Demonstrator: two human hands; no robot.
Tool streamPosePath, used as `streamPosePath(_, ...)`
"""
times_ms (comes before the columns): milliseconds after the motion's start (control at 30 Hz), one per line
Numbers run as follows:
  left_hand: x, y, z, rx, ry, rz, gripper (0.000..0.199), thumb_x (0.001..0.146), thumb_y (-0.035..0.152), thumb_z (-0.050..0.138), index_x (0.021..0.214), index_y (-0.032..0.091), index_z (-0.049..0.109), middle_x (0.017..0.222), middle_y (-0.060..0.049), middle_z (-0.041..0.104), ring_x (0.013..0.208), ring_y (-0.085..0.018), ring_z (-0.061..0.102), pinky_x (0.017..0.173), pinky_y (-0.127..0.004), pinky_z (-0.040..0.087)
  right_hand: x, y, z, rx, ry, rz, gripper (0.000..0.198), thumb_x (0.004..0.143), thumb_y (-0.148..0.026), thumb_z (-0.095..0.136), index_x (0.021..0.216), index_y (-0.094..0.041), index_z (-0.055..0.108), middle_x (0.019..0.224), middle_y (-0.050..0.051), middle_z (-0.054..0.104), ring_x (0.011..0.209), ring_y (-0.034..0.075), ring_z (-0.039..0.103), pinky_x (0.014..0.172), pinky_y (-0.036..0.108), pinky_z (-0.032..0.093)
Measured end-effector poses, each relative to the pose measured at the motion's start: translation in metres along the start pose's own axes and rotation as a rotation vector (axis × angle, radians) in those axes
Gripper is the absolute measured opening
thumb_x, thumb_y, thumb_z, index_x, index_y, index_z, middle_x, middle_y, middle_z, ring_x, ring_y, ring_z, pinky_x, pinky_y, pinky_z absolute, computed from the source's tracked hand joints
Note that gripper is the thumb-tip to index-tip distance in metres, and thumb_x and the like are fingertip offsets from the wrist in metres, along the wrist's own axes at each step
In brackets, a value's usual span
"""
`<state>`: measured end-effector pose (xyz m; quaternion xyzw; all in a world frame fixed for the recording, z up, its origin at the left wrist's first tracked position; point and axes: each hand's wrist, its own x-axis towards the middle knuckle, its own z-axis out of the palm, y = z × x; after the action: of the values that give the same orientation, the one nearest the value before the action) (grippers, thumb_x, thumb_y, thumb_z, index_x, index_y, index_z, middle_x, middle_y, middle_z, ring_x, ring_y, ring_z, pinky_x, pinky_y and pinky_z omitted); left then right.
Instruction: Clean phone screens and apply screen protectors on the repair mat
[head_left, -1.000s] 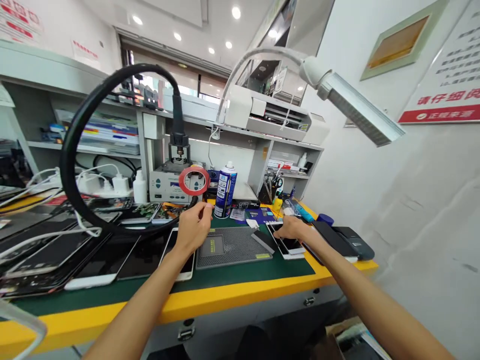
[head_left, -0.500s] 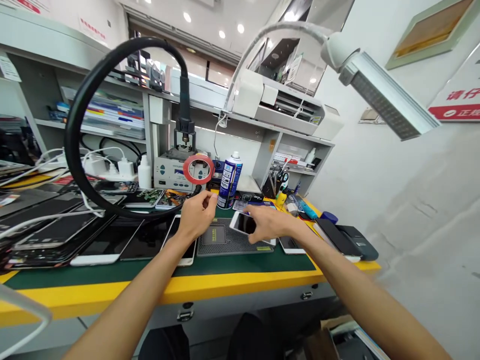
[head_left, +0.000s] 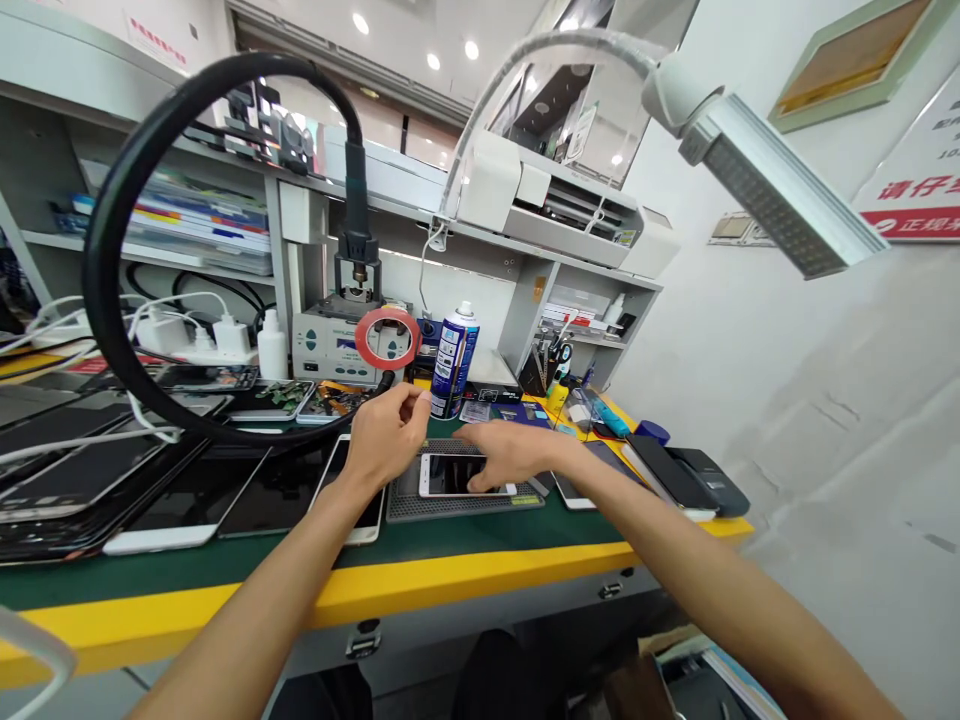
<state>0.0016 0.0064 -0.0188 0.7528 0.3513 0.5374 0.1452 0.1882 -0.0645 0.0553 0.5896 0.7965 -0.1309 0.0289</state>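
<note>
A white-framed smartphone [head_left: 450,476] with a dark screen lies flat, screen up, on a grey perforated mat [head_left: 409,508]. My right hand [head_left: 514,452] is over its right part, thumb at the screen and fingers stretched past the far edge, apart from the thumb. Left of the mat, my left hand [head_left: 388,430] is closed in a pinch in front of a blue spray can [head_left: 454,365]; whatever its fingertips hold, if anything, cannot be made out. Under my left wrist lies another white-edged phone [head_left: 367,530], partly covered.
Several dark screens and phones [head_left: 277,490] line the left of the green bench mat. A thick black hose [head_left: 105,270] loops over them. Behind stand a grey control unit [head_left: 322,345] and a red tape roll [head_left: 367,340]. More phones [head_left: 574,492] lie at right; a lamp [head_left: 780,190] hangs above.
My right hand has brought the smartphone left and down from a tilted hold, and it now lies flat on the perforated mat. My left hand keeps its pinch. The view has shifted slightly.
</note>
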Motion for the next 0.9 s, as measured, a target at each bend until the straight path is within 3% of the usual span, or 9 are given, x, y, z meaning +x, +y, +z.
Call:
streamPosePath(67, -0.001, 0.001, 0.0, 0.0, -0.023, 0.021, 0.026, 0.095, 0.039, 0.049, 0.088, 0.02, 0.066, 0.071, 0.0, 0.066, 0.06, -0.015, 0.056, 0.059, -0.026, 0.038, -0.009, 0.02, -0.013, 0.009, 0.004, 0.108, 0.065, 0.077, -0.045, 0.071, 0.133, -0.015, 0.057, 0.125, 0.014, 0.067, 0.108, 0.03, 0.065, 0.083, 0.032, 0.05)
streamPosePath(167, -0.003, 0.004, 0.001, 0.004, -0.066, 0.056, 0.025, 0.094, 0.038, 0.05, 0.093, 0.02, 0.066, 0.074, -0.002, 0.068, 0.064, -0.017, 0.059, 0.061, -0.027, 0.04, -0.021, 0.051, -0.021, 0.048, -0.058, 0.317, 0.058, 0.08, -0.042, 0.069, 0.127, -0.008, 0.061, 0.083, 0.012, 0.074, 0.071, 0.026, 0.07, 0.064, 0.032, 0.052)
streamPosePath(233, -0.005, 0.005, 0.002, 0.007, -0.1, 0.077, 0.024, 0.094, 0.038, 0.051, 0.096, 0.02, 0.067, 0.075, -0.002, 0.068, 0.065, -0.018, 0.061, 0.061, -0.028, 0.041, -0.028, 0.065, -0.012, 0.089, -0.116, 0.418, 0.066, 0.077, -0.043, 0.073, 0.129, -0.007, 0.058, 0.062, 0.006, 0.069, 0.055, 0.023, 0.065, 0.054, 0.03, 0.049)
streamPosePath(300, -0.006, 0.006, 0.003, 0.007, -0.137, 0.097, 0.024, 0.093, 0.038, 0.051, 0.099, 0.02, 0.066, 0.075, -0.002, 0.068, 0.064, -0.018, 0.061, 0.061, -0.028, 0.042, -0.033, 0.072, 0.004, 0.135, -0.148, 0.463, 0.069, 0.074, -0.044, 0.076, 0.13, -0.009, 0.057, 0.056, 0.003, 0.065, 0.05, 0.021, 0.063, 0.048, 0.028, 0.046)
streamPosePath(467, -0.008, 0.005, 0.002, 0.015, -0.203, 0.117, 0.023, 0.093, 0.038, 0.052, 0.1, 0.021, 0.065, 0.074, -0.002, 0.068, 0.062, -0.018, 0.06, 0.06, -0.029, 0.042, -0.04, 0.081, 0.028, 0.241, -0.066, 0.496, 0.055, 0.072, -0.043, 0.079, 0.116, -0.015, 0.063, 0.06, 0.0, 0.065, 0.052, 0.017, 0.061, 0.045, 0.024, 0.04)
streamPosePath(567, -0.008, 0.004, 0.003, 0.031, -0.208, 0.113, 0.021, 0.093, 0.037, 0.051, 0.099, 0.022, 0.065, 0.075, -0.002, 0.068, 0.062, -0.018, 0.061, 0.06, -0.029, 0.042, -0.04, 0.093, 0.019, 0.326, -0.016, 0.533, 0.028, 0.077, -0.038, 0.078, 0.089, -0.014, 0.069, 0.056, 0.0, 0.061, 0.048, 0.013, 0.056, 0.043, 0.023, 0.039)
streamPosePath(633, -0.008, 0.003, 0.004, 0.038, -0.209, 0.114, 0.021, 0.093, 0.037, 0.051, 0.098, 0.022, 0.065, 0.075, -0.002, 0.068, 0.063, -0.018, 0.061, 0.06, -0.029, 0.042, -0.039, 0.106, 0.009, 0.385, 0.037, 0.58, 0.024, 0.086, -0.037, 0.071, 0.083, -0.014, 0.067, 0.06, 0.0, 0.062, 0.05, 0.011, 0.055, 0.045, 0.022, 0.042)
streamPosePath(733, -0.008, 0.002, 0.005, 0.041, -0.211, 0.114, 0.021, 0.093, 0.036, 0.051, 0.099, 0.022, 0.064, 0.076, -0.002, 0.068, 0.064, -0.018, 0.061, 0.061, -0.029, 0.042, -0.032, 0.125, 0.002, 0.446, 0.162, 0.687, 0.025, 0.097, -0.037, 0.061, 0.098, -0.013, 0.065, 0.083, 0.002, 0.067, 0.063, 0.011, 0.061, 0.056, 0.024, 0.052)
streamPosePath(900, -0.008, 0.003, 0.003, 0.054, -0.225, 0.108, 0.019, 0.093, 0.035, 0.051, 0.099, 0.022, 0.064, 0.075, -0.001, 0.069, 0.063, -0.018, 0.061, 0.06, -0.029, 0.042, -0.019, 0.14, 0.009, 0.519, 0.297, 0.775, 0.03, 0.097, -0.036, 0.061, 0.119, -0.015, 0.061, 0.111, 0.008, 0.065, 0.089, 0.018, 0.066, 0.075, 0.036, 0.058)
